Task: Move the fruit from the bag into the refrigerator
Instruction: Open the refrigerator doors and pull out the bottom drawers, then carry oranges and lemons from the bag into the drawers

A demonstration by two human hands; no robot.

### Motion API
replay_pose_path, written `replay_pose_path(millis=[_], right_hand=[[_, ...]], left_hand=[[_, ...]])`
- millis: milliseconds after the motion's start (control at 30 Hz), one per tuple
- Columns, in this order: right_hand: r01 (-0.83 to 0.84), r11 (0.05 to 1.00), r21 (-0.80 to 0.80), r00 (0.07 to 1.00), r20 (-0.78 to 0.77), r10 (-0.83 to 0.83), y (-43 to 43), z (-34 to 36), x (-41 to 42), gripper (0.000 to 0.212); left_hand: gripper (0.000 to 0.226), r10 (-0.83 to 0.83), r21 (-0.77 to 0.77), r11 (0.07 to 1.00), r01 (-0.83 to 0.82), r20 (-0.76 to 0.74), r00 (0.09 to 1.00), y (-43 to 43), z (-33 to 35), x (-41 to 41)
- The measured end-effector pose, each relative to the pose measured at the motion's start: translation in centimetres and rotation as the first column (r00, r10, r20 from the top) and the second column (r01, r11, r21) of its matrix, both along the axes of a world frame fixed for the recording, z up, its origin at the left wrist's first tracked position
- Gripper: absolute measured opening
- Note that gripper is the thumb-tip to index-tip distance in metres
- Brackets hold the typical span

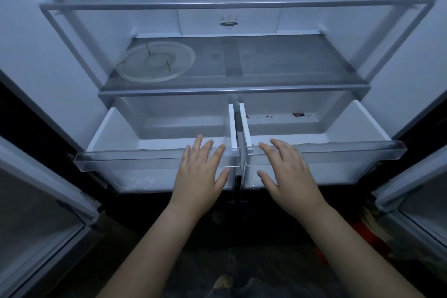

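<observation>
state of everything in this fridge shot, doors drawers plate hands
left door: open
right door: open
left drawer: pulled out, no fruit visible inside
right drawer: pulled out, only a few dark scraps at the back
plate: lying flat on the left of the shelf above the drawers
left hand: open, fingers spread at the left drawer's front
right hand: open, fingers spread at the right drawer's front
</observation>
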State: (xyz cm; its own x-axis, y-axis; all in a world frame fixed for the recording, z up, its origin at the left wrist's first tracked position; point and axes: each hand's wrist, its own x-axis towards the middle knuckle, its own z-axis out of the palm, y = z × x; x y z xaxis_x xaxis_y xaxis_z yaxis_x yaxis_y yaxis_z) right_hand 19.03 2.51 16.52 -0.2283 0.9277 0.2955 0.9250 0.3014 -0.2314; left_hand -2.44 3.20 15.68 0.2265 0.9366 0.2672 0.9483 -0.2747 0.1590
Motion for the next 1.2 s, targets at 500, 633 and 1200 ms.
replay_pose_path(millis=[500,633,1200], right_hand=[[0.005,0.999,0.048,0.998,0.054,-0.007,0.5,-0.7,-0.5,0.061],[-0.066,0.998,0.006,0.989,0.132,0.065,0.8,-0.3,0.5,0.066],[-0.417,0.909,0.003,0.898,0.157,0.411,0.6,6.4,-4.0,0.058]], left_hand=[[0.056,0.047,0.011,0.999,-0.048,0.034,0.998,-0.3,-0.5,0.8],[0.058,0.081,-0.021,0.996,-0.081,-0.029,0.996,-0.8,0.0,1.2],[0.066,0.355,-0.022,0.930,-0.368,-0.209,0.911,-8.0,6.3,-0.6]])
